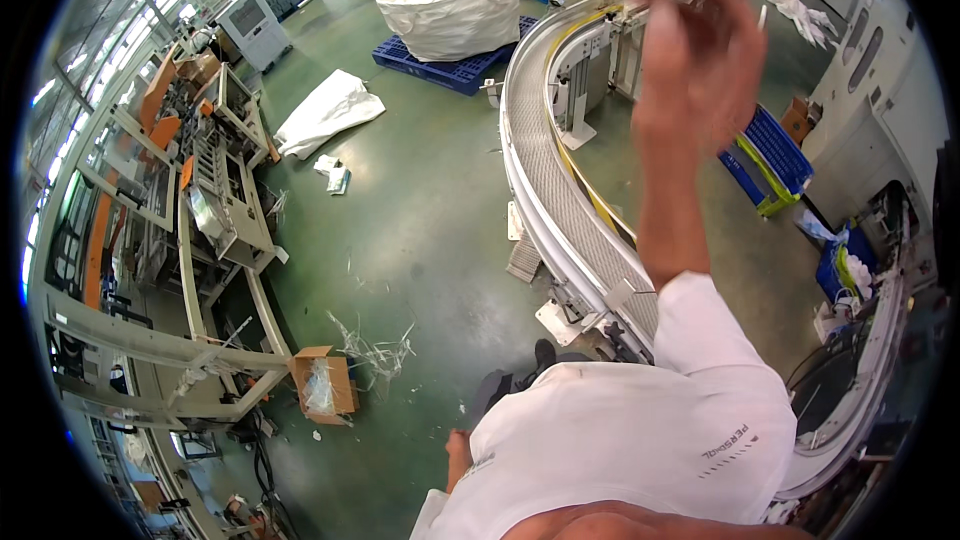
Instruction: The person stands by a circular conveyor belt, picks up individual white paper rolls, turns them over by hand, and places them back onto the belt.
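My right hand is raised high in front of the curved conveyor, its forearm reaching up from a white short sleeve. Its fingers look bent, but motion smears them, and I cannot make out whether anything is between them. My left hand hangs low beside my white shirt; only a small part shows, and its fingers are hidden. The conveyor has a grey slatted belt and pale rails, and its near end passes close to my body.
A big white sack sits on a blue pallet. White cloth lies on the green floor. At left, a framed machine stands near a cardboard box and tangled plastic strips. A blue and yellow crate is at right.
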Demonstrator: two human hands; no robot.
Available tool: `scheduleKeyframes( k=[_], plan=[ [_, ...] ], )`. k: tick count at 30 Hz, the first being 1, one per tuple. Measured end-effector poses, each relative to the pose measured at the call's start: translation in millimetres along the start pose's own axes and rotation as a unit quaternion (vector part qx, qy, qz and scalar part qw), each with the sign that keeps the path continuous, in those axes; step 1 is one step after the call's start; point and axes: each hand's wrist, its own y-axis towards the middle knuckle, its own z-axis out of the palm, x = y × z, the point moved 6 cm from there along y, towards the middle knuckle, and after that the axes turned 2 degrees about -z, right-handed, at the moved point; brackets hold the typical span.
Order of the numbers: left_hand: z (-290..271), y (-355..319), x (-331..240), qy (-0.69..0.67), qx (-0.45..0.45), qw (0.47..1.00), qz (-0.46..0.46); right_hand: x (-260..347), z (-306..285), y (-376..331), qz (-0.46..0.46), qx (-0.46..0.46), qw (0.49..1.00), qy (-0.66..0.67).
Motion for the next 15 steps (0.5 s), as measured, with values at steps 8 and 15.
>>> scheduleKeyframes(
  k=[8, 15],
  plan=[
    [75, 66, -76, 0.172, 0.045, 0.984, -0.03, 3, -104, -277, 0.474, 0.305, 0.804, -0.189],
    [206, 97, -225, 0.341, 0.095, 0.934, 0.05, 162, -299, -564, 0.677, 0.333, 0.566, -0.331]
  ],
)
